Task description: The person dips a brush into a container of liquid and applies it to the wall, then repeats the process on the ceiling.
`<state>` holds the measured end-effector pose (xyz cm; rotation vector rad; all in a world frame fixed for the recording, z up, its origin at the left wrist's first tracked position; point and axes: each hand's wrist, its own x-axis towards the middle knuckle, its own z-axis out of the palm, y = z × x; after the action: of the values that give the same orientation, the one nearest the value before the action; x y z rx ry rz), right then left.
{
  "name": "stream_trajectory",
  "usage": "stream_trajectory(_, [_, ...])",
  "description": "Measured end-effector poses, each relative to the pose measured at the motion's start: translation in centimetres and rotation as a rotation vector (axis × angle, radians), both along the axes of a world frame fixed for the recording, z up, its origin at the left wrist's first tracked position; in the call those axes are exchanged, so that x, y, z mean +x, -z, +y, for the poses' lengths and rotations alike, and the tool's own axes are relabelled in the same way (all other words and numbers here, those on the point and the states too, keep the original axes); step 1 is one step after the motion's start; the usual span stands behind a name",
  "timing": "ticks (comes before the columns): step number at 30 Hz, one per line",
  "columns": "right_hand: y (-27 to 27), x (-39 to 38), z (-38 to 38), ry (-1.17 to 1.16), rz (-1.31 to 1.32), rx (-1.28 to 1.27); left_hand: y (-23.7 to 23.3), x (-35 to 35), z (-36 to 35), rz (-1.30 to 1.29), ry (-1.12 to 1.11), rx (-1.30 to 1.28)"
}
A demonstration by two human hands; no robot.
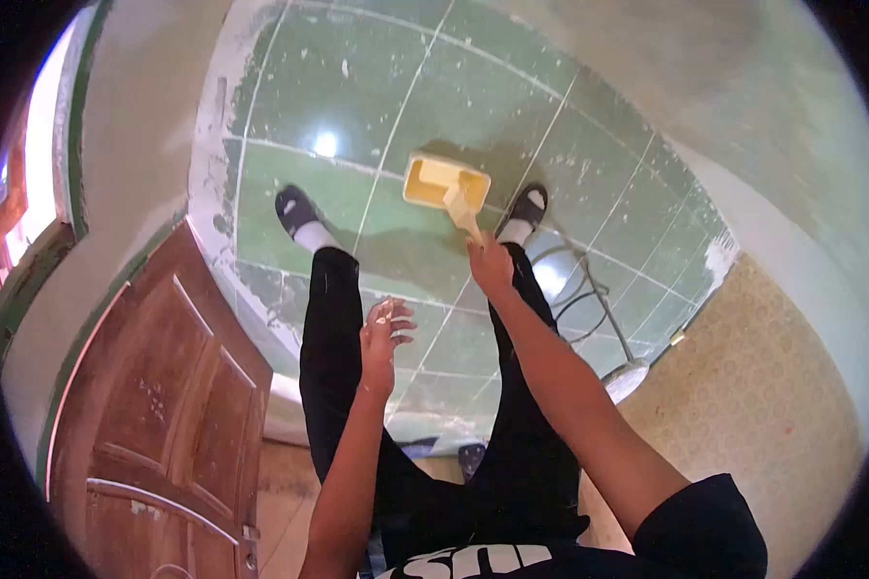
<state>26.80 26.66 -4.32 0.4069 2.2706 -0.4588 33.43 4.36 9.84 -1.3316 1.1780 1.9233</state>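
A small rectangular cream tray (pixel 410 199) with yellow inside stands on the green tiled floor between my feet. My right hand (pixel 492 266) grips the handle of a pale paintbrush (pixel 462 209), whose wide head overlaps the tray's near right part in this view. My left hand (pixel 384 333) hangs near my left knee, its fingers apart and nothing held in them. Whitish smears mark its thumb side.
Green floor tiles (pixel 319 82) carry white spots and smears. A brown panelled door (pixel 154 415) stands at lower left, near a window opening (pixel 43 145). To the right, a thin metal stand (pixel 613 323) with a round base and a dark cable lies close to my right leg.
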Motion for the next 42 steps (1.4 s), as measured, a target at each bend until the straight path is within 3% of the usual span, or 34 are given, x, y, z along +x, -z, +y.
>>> stream_trajectory(4, [-3.1, -1.3, -1.4, 0.102, -0.056, 0.036, -2.6, -4.4, -3.4, 0.04, 0.034, 0.017])
stream_trajectory(10, [-4.3, 0.8, -3.8, 0.318, 0.198, -0.087, -7.2, -11.9, -11.1, 0.078, 0.27, 0.047])
stream_trajectory(14, [-5.4, 2.1, -6.1, 0.517, 0.23, -0.046, -10.2, -14.4, -16.2, 0.256, 0.319, 0.005])
stream_trajectory(17, [-5.8, 2.6, -6.7, 0.548, 0.266, -0.003, -11.1, -14.3, -18.1, 0.132, 0.252, -0.001])
stream_trajectory(19, [-6.5, 2.3, -6.7, 0.74, 0.224, -0.057, -12.1, -14.2, -18.1, 0.146, 0.286, 0.009])
stream_trajectory(22, [-6.2, 1.1, -6.7, 0.835, 0.374, -0.164, -12.6, -15.5, -17.0, 0.151, 0.315, 0.042])
stream_trajectory(24, [-7.6, -2.3, -6.9, 0.876, 0.434, -0.279, -12.6, -16.3, -16.0, 0.157, 0.27, 0.069])
stream_trajectory(27, [-14.9, -12.9, -7.7, 1.022, 0.63, -0.661, -13.6, -18.7, -14.4, 0.133, 0.276, 0.13])
stream_trajectory(29, [-18.1, -18.7, -8.0, 1.056, 0.714, -0.736, -13.6, -21.0, -13.3, 0.083, 0.356, 0.107])
stream_trajectory(31, [-22.4, -25.9, -8.4, 1.221, 0.724, -1.067, -12.0, -23.4, -12.7, 0.015, 0.465, 0.124])
stream_trajectory(34, [-22.0, -33.1, -8.9, 1.132, 0.98, -0.946, -8.4, -25.8, -13.2, 0.045, 0.574, 0.216])
stream_trajectory(42, [-18.8, -42.6, -10.1, 1.196, 1.075, -1.019, -6.4, -30.6, -17.1, -0.062, 0.632, 0.249])
